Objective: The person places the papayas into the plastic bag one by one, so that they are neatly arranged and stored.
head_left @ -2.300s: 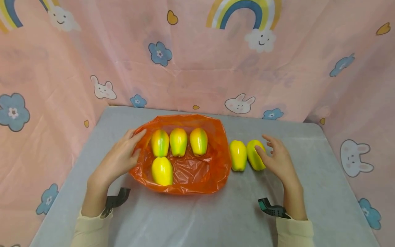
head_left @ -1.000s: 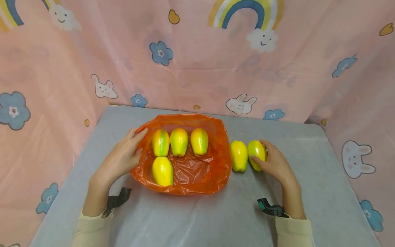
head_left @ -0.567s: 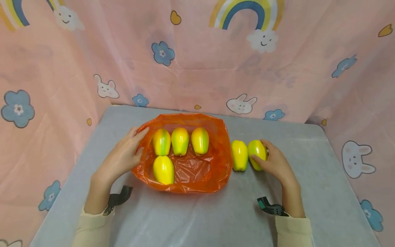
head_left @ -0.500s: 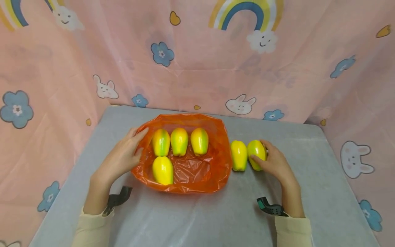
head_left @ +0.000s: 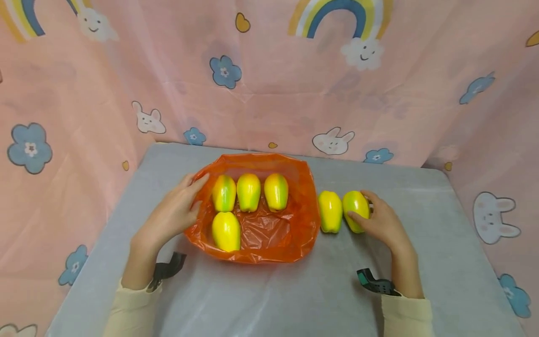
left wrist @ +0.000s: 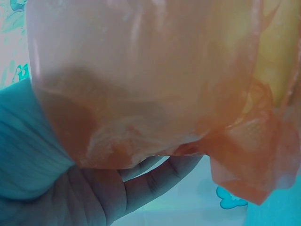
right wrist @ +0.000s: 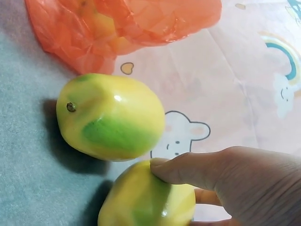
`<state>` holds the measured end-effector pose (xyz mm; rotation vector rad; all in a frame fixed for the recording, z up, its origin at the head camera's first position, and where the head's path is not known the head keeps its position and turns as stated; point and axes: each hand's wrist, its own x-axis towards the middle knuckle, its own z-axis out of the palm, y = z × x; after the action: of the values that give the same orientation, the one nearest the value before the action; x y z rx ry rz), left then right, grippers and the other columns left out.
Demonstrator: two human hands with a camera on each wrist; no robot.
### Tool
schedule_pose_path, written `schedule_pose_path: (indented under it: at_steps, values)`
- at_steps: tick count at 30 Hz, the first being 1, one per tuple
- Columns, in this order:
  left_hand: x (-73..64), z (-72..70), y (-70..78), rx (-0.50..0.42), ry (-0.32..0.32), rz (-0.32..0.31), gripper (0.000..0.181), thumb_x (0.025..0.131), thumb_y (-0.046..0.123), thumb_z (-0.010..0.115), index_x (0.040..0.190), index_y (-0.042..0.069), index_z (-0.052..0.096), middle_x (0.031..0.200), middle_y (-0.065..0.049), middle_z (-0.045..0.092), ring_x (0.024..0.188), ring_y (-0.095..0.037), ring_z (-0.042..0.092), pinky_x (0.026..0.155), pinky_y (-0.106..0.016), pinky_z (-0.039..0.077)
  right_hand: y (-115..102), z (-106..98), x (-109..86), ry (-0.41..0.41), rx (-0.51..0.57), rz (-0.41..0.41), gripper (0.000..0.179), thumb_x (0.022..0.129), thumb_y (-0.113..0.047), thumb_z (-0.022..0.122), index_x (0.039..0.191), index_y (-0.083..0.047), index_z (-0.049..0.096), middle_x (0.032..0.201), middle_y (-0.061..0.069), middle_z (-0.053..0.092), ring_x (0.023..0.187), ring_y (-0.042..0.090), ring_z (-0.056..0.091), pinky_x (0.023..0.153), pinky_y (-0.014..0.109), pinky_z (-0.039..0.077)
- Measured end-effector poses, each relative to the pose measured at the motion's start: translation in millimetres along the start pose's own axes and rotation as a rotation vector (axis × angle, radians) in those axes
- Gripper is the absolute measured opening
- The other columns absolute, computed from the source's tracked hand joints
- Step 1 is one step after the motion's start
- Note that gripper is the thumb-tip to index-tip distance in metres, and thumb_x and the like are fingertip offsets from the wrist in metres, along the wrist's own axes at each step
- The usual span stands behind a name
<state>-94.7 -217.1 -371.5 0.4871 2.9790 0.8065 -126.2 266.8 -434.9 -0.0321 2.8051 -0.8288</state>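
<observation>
On a grey table point(head_left: 269, 299), an orange plastic bag point(head_left: 306, 220) with its mouth gaping upward. Against its rim at 9 o'clock, the left hand point(head_left: 177, 208) with thumb and forefinger spread apart, probably to steady the flimsy wall and hold the mouth wide; no telling about the fingers behind the film. Inside, three papayas point(head_left: 249, 193) in a row from 10 to 2 o'clock, plus a fourth papaya point(head_left: 226, 231) at 7, apparently ranked to avoid piling. Outside at 3 o'clock, an inner papaya point(head_left: 330, 212) just beside the bag, then an outer papaya point(head_left: 355, 203). Around the latter from 3 o'clock, the right hand point(head_left: 382, 223), pinching between thumb and fingers, likely for security on so slick a curve.

Film thin, translucent, crinkled. Fruit glossy and egg-shaped, yellow blushing to green or orange, perhaps imitation, with a dark stub point(right wrist: 71, 107) on the inner one. At 12 o'clock, a softly creased pink backdrop point(head_left: 269, 107).
</observation>
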Motion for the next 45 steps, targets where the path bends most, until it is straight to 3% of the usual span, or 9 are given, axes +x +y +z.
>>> schedule_pose_path:
  at_steps: [8, 13, 27, 36, 45]
  values:
    - [-0.7, 1.3, -0.2, -0.01, 0.003, -0.018, 0.07, 0.093, -0.008, 0.06, 0.16, -0.001, 0.042, 0.156, -0.023, 0.047, 0.111, -0.038, 0.061, 0.094, -0.052, 0.061, 1.9, -3.1, -3.3, 0.04, 0.012, 0.01, 0.085, 0.099, -0.038, 0.071, 0.161, 0.005, 0.031, 0.157, 0.039, 0.042, 0.132, 0.059, 0.051, 0.104, 0.072, 0.049]
    - [0.0, 0.3, -0.7, -0.017, -0.002, -0.025, 0.069, 0.095, -0.005, 0.061, 0.16, -0.001, 0.041, 0.158, -0.022, 0.045, 0.119, -0.039, 0.06, 0.1, -0.056, 0.059, -1.2, -5.4, -4.6, 0.085, 0.054, 0.039, 0.086, 0.099, -0.037, 0.071, 0.162, 0.004, 0.029, 0.157, 0.039, 0.041, 0.135, 0.058, 0.049, 0.106, 0.073, 0.048]
    - [0.7, -2.0, -0.6, -0.025, -0.007, -0.035, 0.067, 0.098, 0.003, 0.064, 0.161, 0.002, 0.041, 0.158, -0.021, 0.045, 0.121, -0.038, 0.058, 0.102, -0.057, 0.058, -4.8, -8.1, -7.1, 0.225, 0.116, -0.007, 0.082, 0.099, -0.036, 0.072, 0.159, 0.002, 0.031, 0.155, 0.039, 0.043, 0.131, 0.059, 0.053, 0.102, 0.073, 0.052]
    - [-0.4, -4.7, 1.7, -0.031, -0.018, -0.057, 0.066, 0.098, 0.005, 0.065, 0.161, 0.003, 0.043, 0.155, -0.019, 0.048, 0.123, -0.037, 0.058, 0.106, -0.059, 0.056, -15.2, -7.2, -10.9, 0.349, 0.156, -0.028, 0.08, 0.097, -0.032, 0.075, 0.159, 0.0, 0.035, 0.153, 0.034, 0.049, 0.131, 0.056, 0.055, 0.105, 0.073, 0.049]
    - [-0.2, -4.6, 0.7, 0.006, 0.01, -0.045, 0.065, 0.096, 0.001, 0.064, 0.158, 0.0, 0.045, 0.15, -0.021, 0.051, 0.12, -0.04, 0.061, 0.104, -0.059, 0.057, -21.1, -7.7, -12.5, 0.364, 0.142, -0.061, 0.078, 0.097, -0.032, 0.076, 0.157, -0.001, 0.038, 0.153, 0.031, 0.051, 0.132, 0.055, 0.055, 0.106, 0.073, 0.048]
